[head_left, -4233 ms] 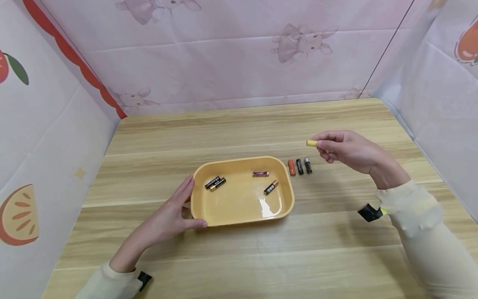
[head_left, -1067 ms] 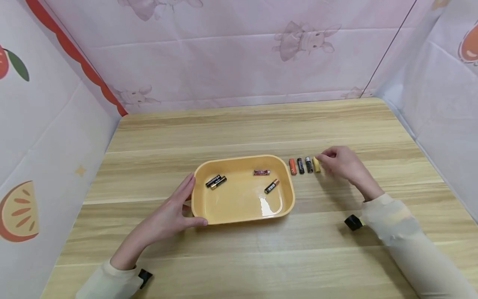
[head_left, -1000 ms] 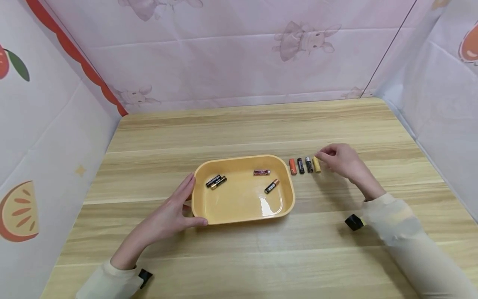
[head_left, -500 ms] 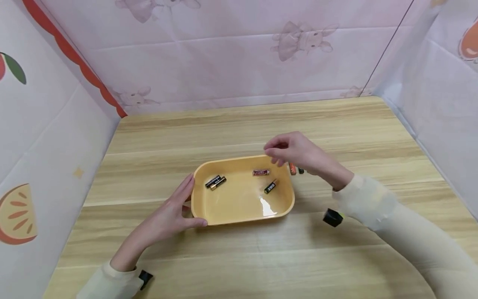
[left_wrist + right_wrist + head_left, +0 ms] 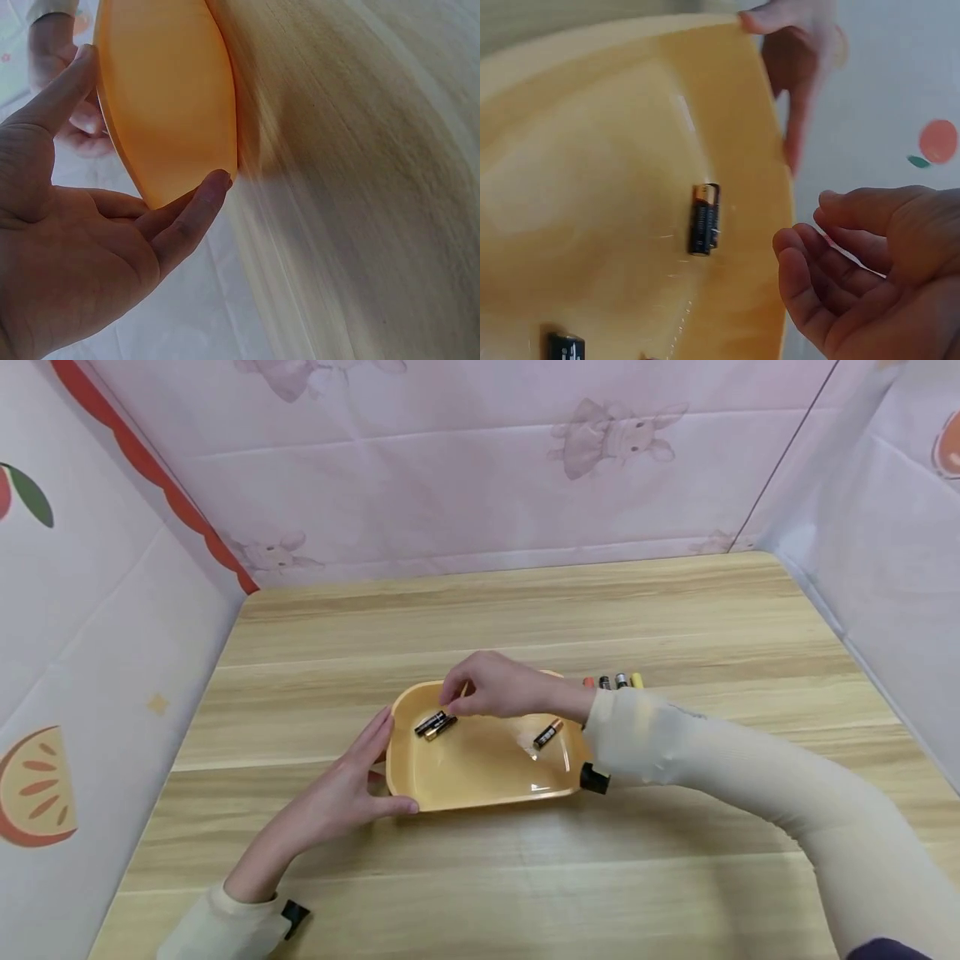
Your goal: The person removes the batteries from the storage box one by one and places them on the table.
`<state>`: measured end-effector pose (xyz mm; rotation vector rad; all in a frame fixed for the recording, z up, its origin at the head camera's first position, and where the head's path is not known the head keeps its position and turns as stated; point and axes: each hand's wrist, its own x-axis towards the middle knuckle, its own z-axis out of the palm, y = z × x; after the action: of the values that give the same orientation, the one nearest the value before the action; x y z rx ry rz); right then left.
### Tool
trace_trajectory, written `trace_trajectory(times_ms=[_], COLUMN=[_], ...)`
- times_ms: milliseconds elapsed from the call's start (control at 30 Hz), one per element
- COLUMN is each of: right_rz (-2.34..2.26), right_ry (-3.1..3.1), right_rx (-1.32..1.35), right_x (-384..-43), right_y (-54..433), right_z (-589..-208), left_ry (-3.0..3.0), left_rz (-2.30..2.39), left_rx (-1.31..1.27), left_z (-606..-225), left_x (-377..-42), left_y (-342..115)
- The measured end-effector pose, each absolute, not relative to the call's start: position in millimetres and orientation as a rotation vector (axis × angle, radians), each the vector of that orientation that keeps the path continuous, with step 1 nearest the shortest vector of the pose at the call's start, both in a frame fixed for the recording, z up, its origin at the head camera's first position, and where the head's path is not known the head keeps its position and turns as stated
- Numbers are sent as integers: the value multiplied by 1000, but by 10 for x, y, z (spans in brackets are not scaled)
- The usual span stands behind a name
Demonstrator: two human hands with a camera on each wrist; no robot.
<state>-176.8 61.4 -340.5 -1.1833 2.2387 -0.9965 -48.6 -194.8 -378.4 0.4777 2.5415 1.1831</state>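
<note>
My left hand (image 5: 341,793) grips the left end of a yellow plastic tray (image 5: 480,803), thumb at the near rim; the left wrist view shows its fingers against the outer wall. Over the tray's far left part hovers my right hand (image 5: 498,685), its fingers loosely bent with nothing between them in the right wrist view. Close below its fingertips lie two black AA batteries (image 5: 441,728) side by side. A black battery with a copper end (image 5: 547,734) rests in the tray's right half. The red battery seen earlier inside is hidden behind the right hand in the head view.
Just right of the tray stands a row of batteries, orange (image 5: 588,682), two dark ones (image 5: 621,680) and a yellow one (image 5: 637,680), partly covered by the right sleeve (image 5: 675,735). Printed cloth walls (image 5: 465,485) enclose the wooden table (image 5: 480,885).
My right hand set the yellow battery at the row's right end, released it, then swept left over the tray to the battery pair. The left hand kept its hold on the tray.
</note>
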Motion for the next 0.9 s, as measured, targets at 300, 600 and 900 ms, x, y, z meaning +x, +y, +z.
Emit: trace_trajectory(times_ms=[300, 600, 900], right_rz=[-692, -602, -520], right_ry=[2325, 2350, 2416], right_rx=[-1340, -1307, -1241], right_x=[-1747, -1732, -1690], right_y=[315, 234, 153], right_z=[-3631, -3697, -3693], left_ry=[2543, 2542, 2543], left_rz=[1194, 1192, 1210], left_rx=[497, 498, 509], left_z=[-3757, -3762, -3760], left_x=[-460, -457, -450], left_y=[-1947, -1962, -1956])
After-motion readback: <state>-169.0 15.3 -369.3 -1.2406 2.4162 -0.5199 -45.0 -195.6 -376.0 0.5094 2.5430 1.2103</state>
